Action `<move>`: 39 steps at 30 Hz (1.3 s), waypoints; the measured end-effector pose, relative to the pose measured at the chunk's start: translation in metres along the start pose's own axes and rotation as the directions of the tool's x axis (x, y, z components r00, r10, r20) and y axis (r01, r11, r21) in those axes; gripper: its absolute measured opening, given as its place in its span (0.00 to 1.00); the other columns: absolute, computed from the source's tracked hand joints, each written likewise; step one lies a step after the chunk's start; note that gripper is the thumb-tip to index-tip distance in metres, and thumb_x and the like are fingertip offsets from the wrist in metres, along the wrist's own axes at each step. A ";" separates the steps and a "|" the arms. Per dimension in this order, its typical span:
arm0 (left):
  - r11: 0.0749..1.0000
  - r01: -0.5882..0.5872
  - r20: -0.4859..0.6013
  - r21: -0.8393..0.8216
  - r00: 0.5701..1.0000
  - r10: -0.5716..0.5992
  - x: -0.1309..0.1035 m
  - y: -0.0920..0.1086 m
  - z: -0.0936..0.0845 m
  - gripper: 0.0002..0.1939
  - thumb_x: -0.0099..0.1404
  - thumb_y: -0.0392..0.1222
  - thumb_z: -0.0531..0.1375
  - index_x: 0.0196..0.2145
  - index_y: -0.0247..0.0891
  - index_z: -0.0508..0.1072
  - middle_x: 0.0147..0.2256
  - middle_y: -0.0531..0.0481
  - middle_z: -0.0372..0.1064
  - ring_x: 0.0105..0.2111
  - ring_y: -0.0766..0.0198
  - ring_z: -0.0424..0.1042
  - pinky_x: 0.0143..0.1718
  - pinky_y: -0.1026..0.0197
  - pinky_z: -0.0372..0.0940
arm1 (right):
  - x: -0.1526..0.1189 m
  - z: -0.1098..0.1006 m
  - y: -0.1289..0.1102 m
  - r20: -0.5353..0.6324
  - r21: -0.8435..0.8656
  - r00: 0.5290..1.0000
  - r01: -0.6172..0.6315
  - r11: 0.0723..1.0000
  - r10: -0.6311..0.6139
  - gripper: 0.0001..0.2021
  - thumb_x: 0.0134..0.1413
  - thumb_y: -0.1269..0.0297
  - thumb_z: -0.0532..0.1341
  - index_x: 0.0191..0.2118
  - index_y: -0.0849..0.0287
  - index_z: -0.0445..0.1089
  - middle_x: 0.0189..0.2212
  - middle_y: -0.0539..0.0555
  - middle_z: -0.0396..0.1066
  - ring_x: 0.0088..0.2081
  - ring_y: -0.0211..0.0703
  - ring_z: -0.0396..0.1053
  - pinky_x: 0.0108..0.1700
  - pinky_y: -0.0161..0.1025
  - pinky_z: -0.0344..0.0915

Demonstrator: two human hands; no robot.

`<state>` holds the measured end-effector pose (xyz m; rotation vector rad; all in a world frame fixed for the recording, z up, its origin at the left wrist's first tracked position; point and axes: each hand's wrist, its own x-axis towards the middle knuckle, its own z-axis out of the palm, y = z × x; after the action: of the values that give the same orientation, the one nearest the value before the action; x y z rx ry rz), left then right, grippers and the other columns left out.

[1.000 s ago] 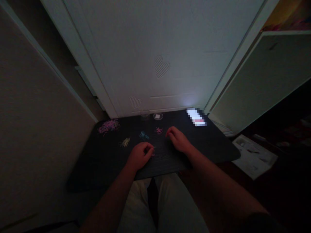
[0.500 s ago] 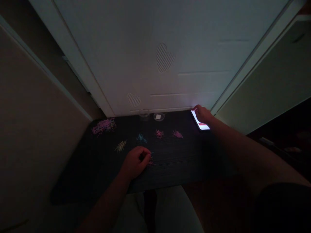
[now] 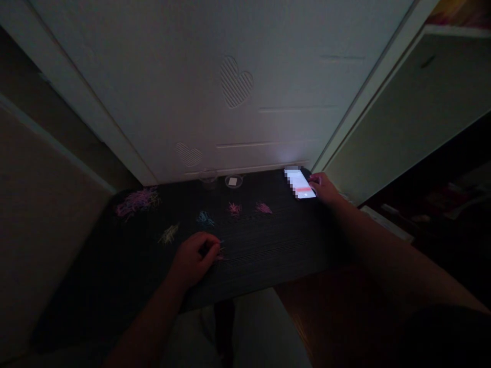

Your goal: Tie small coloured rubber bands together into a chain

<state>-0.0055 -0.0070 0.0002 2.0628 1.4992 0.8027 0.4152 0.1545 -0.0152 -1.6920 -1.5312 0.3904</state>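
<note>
Toward the near side of the dark table, my left hand (image 3: 195, 256) rests with thumb and fingertips pinched together. A small mixed bunch of thin strands (image 3: 221, 252) lies at its fingertips; whether any strand is held is too dark to make out. My right hand (image 3: 324, 188) is at the right edge of a lit phone (image 3: 301, 184), its finger and thumb a little apart. Small piles of similar strands lie across the table: pale yellow (image 3: 169, 233), blue (image 3: 205, 219), red-pink (image 3: 234, 208) and pink-purple (image 3: 263, 208).
A larger mixed heap of strands (image 3: 138, 201) sits at the back left. By the door (image 3: 184, 92) stand a clear cup (image 3: 208, 179) and a round clear lid (image 3: 233, 181) with a white square on it. The room is dim.
My right hand has drawn back from over the phone screen to the phone's right edge. My left hand keeps its pinch by the strands. The whole view has shifted.
</note>
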 end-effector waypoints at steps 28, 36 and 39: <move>0.999 0.016 0.022 0.046 1.000 -0.017 0.003 -0.002 0.000 0.11 0.61 0.47 0.55 0.33 0.37 0.71 0.29 0.50 0.71 0.29 0.63 0.70 0.32 0.61 0.64 | -0.014 0.001 0.006 0.109 -0.175 0.979 0.192 0.966 -0.175 0.26 0.40 0.68 0.57 0.51 0.59 0.60 0.50 0.60 0.64 0.53 0.56 0.62 0.54 0.54 0.60; 0.998 0.010 0.014 0.054 1.000 -0.011 0.002 -0.001 -0.001 0.11 0.61 0.47 0.55 0.33 0.37 0.72 0.29 0.49 0.71 0.29 0.63 0.70 0.31 0.62 0.64 | -0.014 0.001 0.008 0.111 -0.154 0.981 0.178 0.972 -0.162 0.25 0.42 0.68 0.57 0.51 0.58 0.60 0.50 0.59 0.64 0.53 0.55 0.62 0.53 0.54 0.61; 0.999 0.011 0.018 0.050 1.000 -0.012 0.002 -0.001 -0.001 0.11 0.61 0.47 0.55 0.33 0.37 0.72 0.29 0.50 0.72 0.29 0.63 0.70 0.31 0.62 0.65 | -0.013 0.001 0.009 0.115 -0.140 0.980 0.179 0.974 -0.163 0.25 0.42 0.67 0.57 0.51 0.57 0.60 0.50 0.59 0.64 0.53 0.55 0.62 0.54 0.54 0.60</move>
<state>-0.0062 -0.0051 0.0007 2.0898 1.5343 0.7475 0.4176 0.1429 -0.0261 -1.6582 -1.8062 0.2809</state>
